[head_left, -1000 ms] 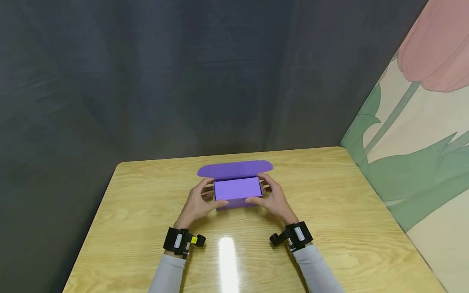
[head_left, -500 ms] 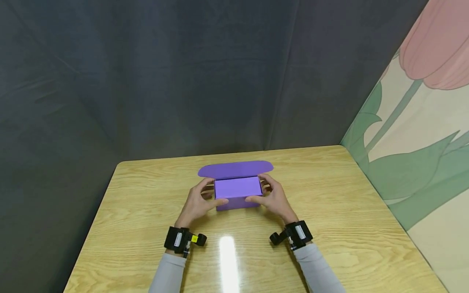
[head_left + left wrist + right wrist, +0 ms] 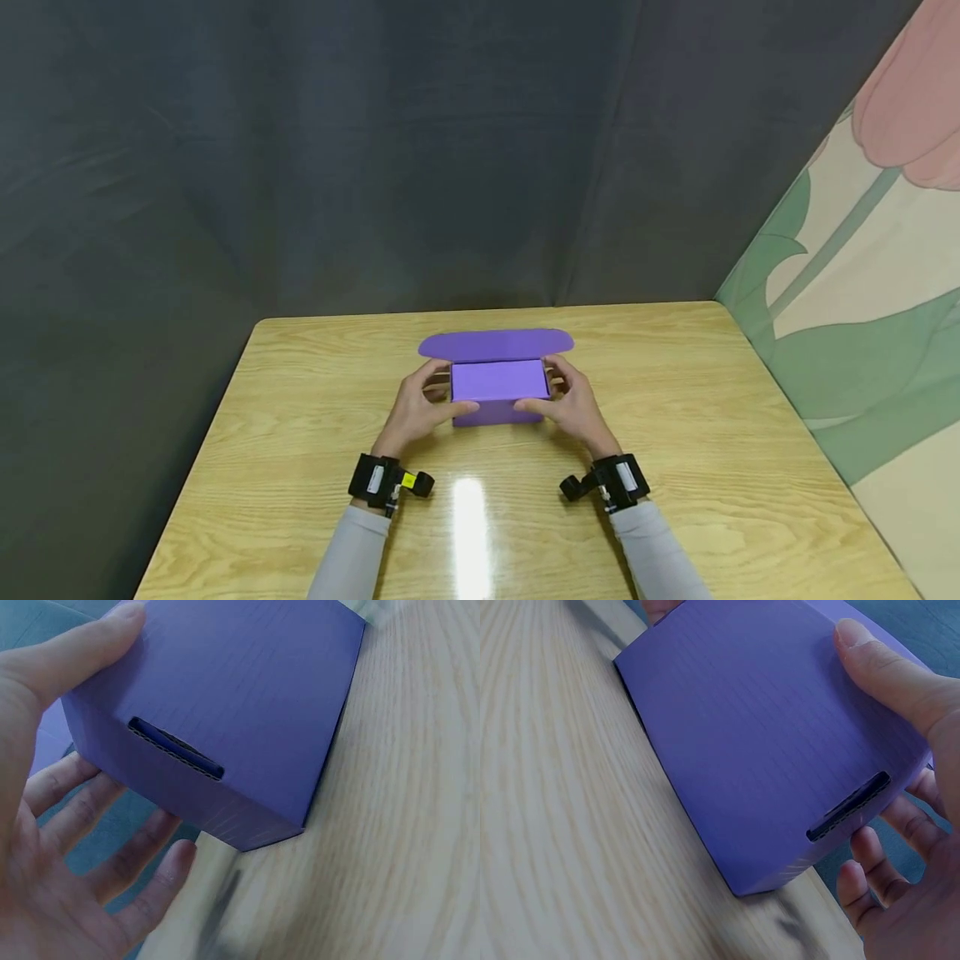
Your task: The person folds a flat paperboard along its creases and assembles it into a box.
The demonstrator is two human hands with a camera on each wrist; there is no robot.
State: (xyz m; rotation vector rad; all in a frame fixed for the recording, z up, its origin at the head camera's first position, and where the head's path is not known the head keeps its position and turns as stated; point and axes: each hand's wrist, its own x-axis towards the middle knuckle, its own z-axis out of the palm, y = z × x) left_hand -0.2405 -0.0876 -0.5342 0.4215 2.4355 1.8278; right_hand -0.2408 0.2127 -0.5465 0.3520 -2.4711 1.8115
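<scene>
A purple cardboard box (image 3: 499, 381) sits on the wooden table, its long rounded flap (image 3: 495, 344) standing out at the back. My left hand (image 3: 420, 408) holds the box's left end, with the thumb on the front face and the fingers around the side. At the right end, my right hand (image 3: 576, 408) grips in the same way, thumb on the front. Close up, the left wrist view shows a narrow slot (image 3: 176, 748) along the front-side edge. A matching slot (image 3: 849, 806) appears in the right wrist view. The box's inside is hidden.
The wooden table (image 3: 300, 467) reaches toward the dark curtain (image 3: 420, 167) behind it. A floral cloth (image 3: 885, 333) hangs along the right side. Black wrist cameras (image 3: 375, 481) are strapped to both wrists.
The whole head view has shifted slightly, so table, box and hands all appear a little further right. Both hands keep the same hold on the box.
</scene>
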